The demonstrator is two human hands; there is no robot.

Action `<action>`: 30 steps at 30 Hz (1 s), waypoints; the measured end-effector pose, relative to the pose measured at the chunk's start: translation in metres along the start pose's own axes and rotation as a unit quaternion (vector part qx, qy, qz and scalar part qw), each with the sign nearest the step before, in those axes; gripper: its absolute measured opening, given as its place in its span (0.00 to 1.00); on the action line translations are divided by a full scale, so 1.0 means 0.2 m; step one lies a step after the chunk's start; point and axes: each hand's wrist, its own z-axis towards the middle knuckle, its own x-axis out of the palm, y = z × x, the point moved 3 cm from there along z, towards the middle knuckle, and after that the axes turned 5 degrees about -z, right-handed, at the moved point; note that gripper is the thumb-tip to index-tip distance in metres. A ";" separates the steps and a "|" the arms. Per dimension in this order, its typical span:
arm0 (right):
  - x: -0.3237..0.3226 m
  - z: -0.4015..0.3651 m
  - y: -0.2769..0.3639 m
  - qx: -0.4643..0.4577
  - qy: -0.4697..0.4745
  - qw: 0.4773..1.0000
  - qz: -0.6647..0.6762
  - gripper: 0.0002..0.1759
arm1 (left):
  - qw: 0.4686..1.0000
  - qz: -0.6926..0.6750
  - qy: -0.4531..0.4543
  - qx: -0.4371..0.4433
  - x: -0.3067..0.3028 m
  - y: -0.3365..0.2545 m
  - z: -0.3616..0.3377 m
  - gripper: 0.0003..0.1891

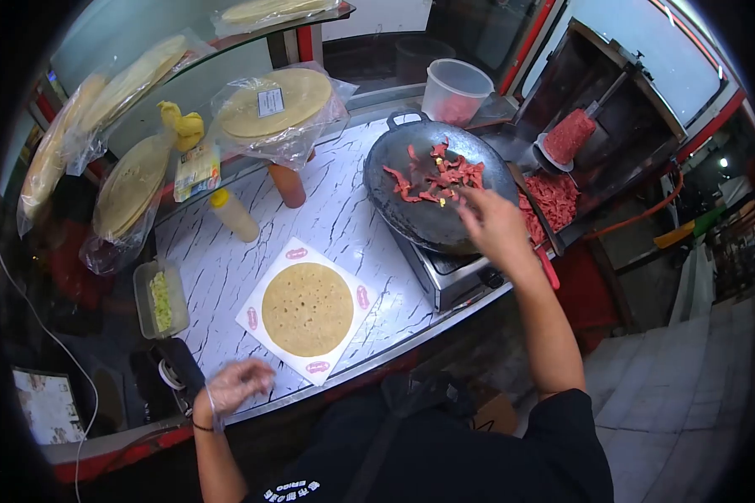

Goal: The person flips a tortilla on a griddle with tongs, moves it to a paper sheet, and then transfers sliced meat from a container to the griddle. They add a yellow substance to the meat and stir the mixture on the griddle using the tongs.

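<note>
Scattered meat strips point(460, 174) in black wok point(432, 228), under and beside right hand point(497, 225).
Left hand point(236, 387) near flatbread point(308, 310), fingers loosely apart; on right, cannot tell whether pinched. Advisable: work low, spread evenly, avoid likely hot metal.

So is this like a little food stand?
Looks like one, probably a kebab stall: there's a meat cone on a spit, red meat strips in a black pan, and bagged flatbreads.

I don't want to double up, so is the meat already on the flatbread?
No, the meat strips lie in the black pan, and the flatbread has none on it.
</note>
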 end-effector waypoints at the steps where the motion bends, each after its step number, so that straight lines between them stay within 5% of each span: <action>1: 0.04 -0.03 0.01 -0.001 0.013 1.000 -0.012 0.18 | 0.998 -0.029 0.043 -0.041 0.02 0.09 -0.04 0.13; 8: -0.10 -0.09 -0.33 0.102 -0.054 0.993 0.009 0.17 | 0.957 -0.124 0.091 -0.247 0.06 0.60 -0.31 0.15; 12: -0.07 -0.12 -0.25 0.024 -0.016 0.999 -0.035 0.17 | 0.924 -0.115 0.191 -0.311 0.07 0.99 -0.38 0.20; 14: -0.16 -0.08 -0.31 0.069 -0.001 0.996 0.055 0.18 | 0.918 -0.117 0.192 -0.328 0.11 1.22 -0.39 0.20; 18: -0.06 0.02 -0.38 0.068 0.044 0.997 -0.019 0.19 | 0.891 -0.087 0.103 -0.433 0.20 1.52 -0.36 0.18; 20: -0.14 0.06 -0.41 0.022 0.028 0.999 -0.023 0.18 | 0.856 -0.061 -0.013 -0.512 0.21 1.86 -0.36 0.18; 22: -0.26 0.09 -0.44 -0.057 0.000 0.998 -0.002 0.18 | 0.850 -0.088 -0.087 -0.512 0.30 1.99 -0.34 0.19; 24: -0.25 0.21 -0.49 -0.039 -0.018 0.999 0.017 0.18 | 0.809 -0.254 -0.225 -0.480 0.42 2.03 -0.34 0.18; 26: -0.02 0.32 -0.58 0.005 -0.007 1.000 0.027 0.19 | 0.787 -0.273 -0.241 -0.498 0.56 2.03 -0.29 0.19; 28: 0.03 0.28 -0.51 -0.016 0.040 0.998 -0.039 0.19 | 0.842 -0.064 -0.093 -0.528 0.64 1.98 -0.19 0.18; 30: -0.04 0.21 -0.61 -0.052 0.043 0.997 0.038 0.19 | 0.849 -0.114 -0.170 -0.487 0.64 1.97 -0.05 0.16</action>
